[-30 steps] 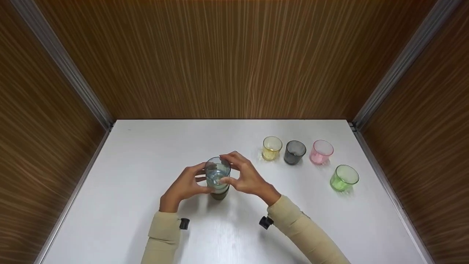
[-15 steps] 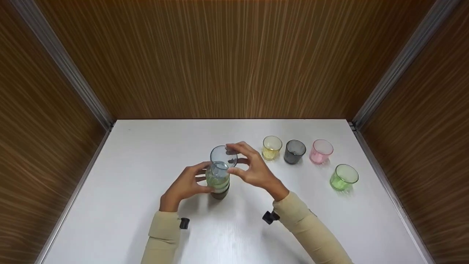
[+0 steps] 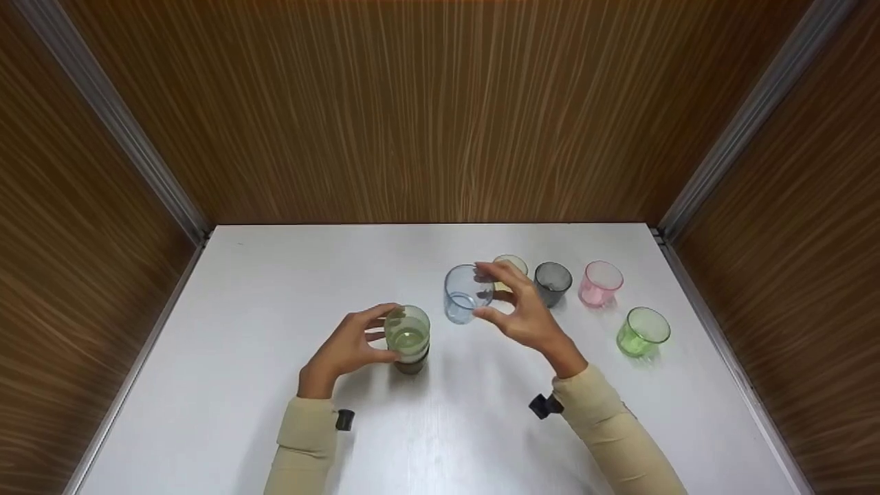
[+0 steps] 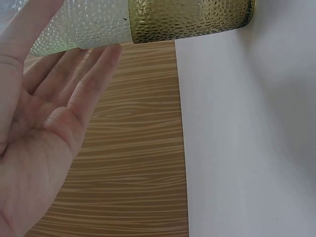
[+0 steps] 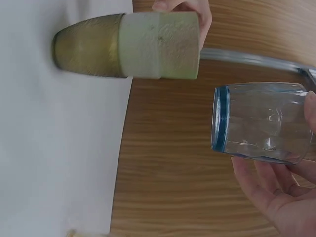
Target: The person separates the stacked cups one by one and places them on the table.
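Observation:
My left hand grips the side of an upright stack of tinted glasses, thumb in front and fingers behind. The upper part of the stack is pale green, the lowest glass dark amber. In the left wrist view the textured wall of the amber glass reaches down to the white surface. My right hand pinches a clear blue glass near its rim, to the right of the stack. The right wrist view shows this blue glass apart from the stack, its thick blue base toward the table.
Behind my right hand a yellow glass is partly hidden. A dark grey glass, a pink glass and a green glass stand farther right on the white table. Wood-grain panels enclose the back and sides.
My right hand has lifted the blue glass out of the top of the stack and carried it right, toward the yellow glass. My left hand has stayed on the stack.

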Demonstrator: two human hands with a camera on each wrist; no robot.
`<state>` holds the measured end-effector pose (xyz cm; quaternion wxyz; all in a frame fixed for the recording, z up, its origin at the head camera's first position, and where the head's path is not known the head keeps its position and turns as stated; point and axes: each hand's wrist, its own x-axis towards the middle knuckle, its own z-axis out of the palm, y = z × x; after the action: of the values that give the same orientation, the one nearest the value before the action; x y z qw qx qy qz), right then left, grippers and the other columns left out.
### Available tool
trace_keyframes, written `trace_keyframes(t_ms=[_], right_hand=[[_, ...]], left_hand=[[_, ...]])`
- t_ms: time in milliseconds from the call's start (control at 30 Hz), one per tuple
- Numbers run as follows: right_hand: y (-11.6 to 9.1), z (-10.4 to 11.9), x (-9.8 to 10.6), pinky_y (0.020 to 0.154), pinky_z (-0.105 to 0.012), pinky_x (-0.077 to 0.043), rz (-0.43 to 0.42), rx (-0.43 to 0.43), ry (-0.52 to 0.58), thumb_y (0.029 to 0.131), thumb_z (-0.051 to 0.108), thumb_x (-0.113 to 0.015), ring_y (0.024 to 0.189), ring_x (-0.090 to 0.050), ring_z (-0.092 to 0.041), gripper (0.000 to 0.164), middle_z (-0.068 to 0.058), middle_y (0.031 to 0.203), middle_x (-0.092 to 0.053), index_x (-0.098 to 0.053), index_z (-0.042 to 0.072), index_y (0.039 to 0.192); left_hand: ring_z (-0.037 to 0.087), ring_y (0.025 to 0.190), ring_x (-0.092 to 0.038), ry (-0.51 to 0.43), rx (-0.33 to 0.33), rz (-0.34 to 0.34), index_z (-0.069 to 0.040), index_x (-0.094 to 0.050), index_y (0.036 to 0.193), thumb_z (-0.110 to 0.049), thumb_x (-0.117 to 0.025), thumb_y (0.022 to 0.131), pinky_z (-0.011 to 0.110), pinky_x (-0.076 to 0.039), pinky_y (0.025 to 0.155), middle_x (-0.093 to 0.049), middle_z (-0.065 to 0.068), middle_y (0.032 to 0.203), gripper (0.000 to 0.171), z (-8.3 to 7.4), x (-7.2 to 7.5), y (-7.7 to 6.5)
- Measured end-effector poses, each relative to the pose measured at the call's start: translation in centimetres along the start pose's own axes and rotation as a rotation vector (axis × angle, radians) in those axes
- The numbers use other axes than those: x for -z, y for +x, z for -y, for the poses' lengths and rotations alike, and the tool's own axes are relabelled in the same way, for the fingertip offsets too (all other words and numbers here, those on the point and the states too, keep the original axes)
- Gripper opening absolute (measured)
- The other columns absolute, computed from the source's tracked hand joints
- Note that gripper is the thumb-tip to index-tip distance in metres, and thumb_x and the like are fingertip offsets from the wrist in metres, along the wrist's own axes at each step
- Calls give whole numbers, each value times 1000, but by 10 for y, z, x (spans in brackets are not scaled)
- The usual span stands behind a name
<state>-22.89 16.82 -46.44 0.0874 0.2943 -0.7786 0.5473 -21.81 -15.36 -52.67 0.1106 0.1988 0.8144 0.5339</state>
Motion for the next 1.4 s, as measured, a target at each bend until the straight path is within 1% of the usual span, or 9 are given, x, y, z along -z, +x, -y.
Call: trace_keyframes(t_ms=[133,233,367,567,700,867,1033,1167,1400], right_hand=[[-12,-12,13,97,-40,-63,-38,-47,-61,81,-1,-85,123,-61,-33,69,-21,134,-59,-56,-6,142],[-23,-22,23,97,-43,-62,-71,-101,-102,80,0,-86,123,-61,-34,68,-20,134,-60,-57,-4,142],[-39,-37,37,97,-51,-60,-119,-169,-135,79,0,-87,124,-62,-37,67,-20,135,-60,-59,-4,141],[-62,-61,56,91,-48,-63,-209,-232,-198,76,-6,-86,118,-61,-32,67,-21,131,-62,-61,-6,138],[-74,-74,69,91,-46,-64,-241,-286,-232,77,-8,-85,117,-61,-37,67,-25,130,-60,-58,-8,139],[-85,-87,82,96,-47,-61,-268,-350,-263,79,-8,-83,120,-61,-44,68,-28,133,-57,-54,-11,141],[-95,-101,91,97,-52,-59,-298,-384,-285,82,-10,-80,121,-60,-45,66,-29,132,-57,-52,-12,142],[-102,-108,94,98,-51,-59,-303,-417,-293,84,-8,-79,122,-59,-45,64,-30,133,-56,-52,-12,141],[-107,-114,95,103,-51,-56,-312,-476,-236,85,-9,-78,126,-58,-42,65,-28,138,-53,-49,-13,143]], left_hand=[[34,133,-62,0,-1,-2,-16,-55,146,-8,-90,78,39,-57,108,-61,9,143,77,0,0,-1],[34,133,-61,4,-1,-1,-15,-55,146,-8,-90,78,39,-57,108,-61,9,144,77,0,0,-2],[33,133,-62,-1,-2,-1,-15,-55,147,-8,-89,78,40,-57,107,-61,9,144,77,-1,-1,-3],[38,132,-61,-13,-18,4,-12,-54,147,-8,-88,80,46,-56,108,-61,13,144,76,-2,-1,-3],[36,133,-61,-7,-8,4,-14,-55,147,-6,-88,79,44,-56,108,-61,11,143,76,-2,-2,-2],[35,132,-62,2,-5,0,-14,-55,147,-6,-89,78,41,-57,107,-61,10,143,77,-2,-2,-2],[36,133,-61,-4,-5,1,-13,-54,147,-9,-89,79,43,-56,108,-61,12,144,77,-2,-2,-3],[36,133,-61,-10,0,-1,-14,-55,147,-8,-89,78,44,-56,108,-61,12,144,77,-1,-1,-3],[36,132,-61,0,-17,1,-14,-54,147,-8,-89,79,43,-57,108,-61,12,143,77,-1,-1,-4]])
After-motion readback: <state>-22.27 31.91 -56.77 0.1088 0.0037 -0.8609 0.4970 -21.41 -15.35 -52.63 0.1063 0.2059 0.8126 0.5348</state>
